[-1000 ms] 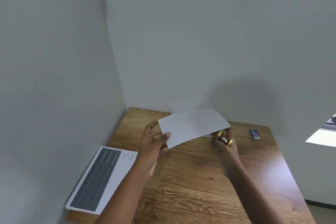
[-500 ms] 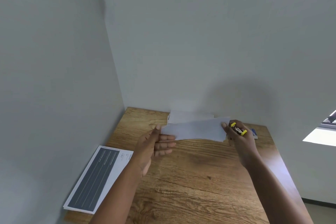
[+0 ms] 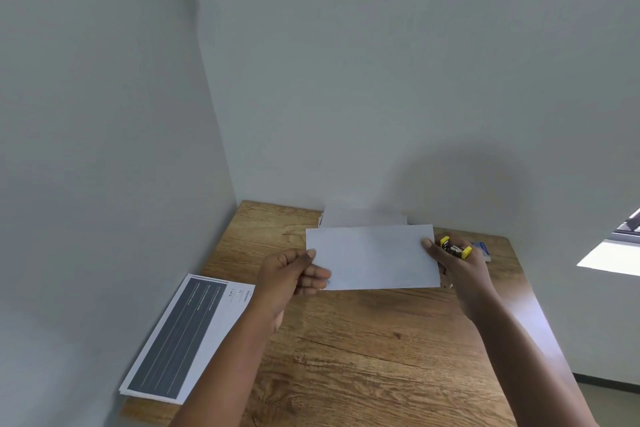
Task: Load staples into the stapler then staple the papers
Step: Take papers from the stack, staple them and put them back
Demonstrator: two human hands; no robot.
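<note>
Both hands hold a blank white paper (image 3: 374, 257) above the wooden table (image 3: 363, 350). My left hand (image 3: 292, 274) pinches its left edge. My right hand (image 3: 457, 265) grips its right edge and also holds a small yellow and black stapler (image 3: 454, 247) against the palm. More white sheets (image 3: 360, 218) lie flat at the back of the table by the wall. A small blue staple box (image 3: 482, 249) sits just behind my right hand, partly hidden.
A stack of printed pages (image 3: 187, 333) with a dark panel lies at the table's left edge, overhanging it. Grey walls close in on the left and back. The table's right edge drops to the floor.
The paper has turned from tilted to level and facing me. My right hand with the stapler slid out to its right edge, and my left hand shifted along its left edge.
</note>
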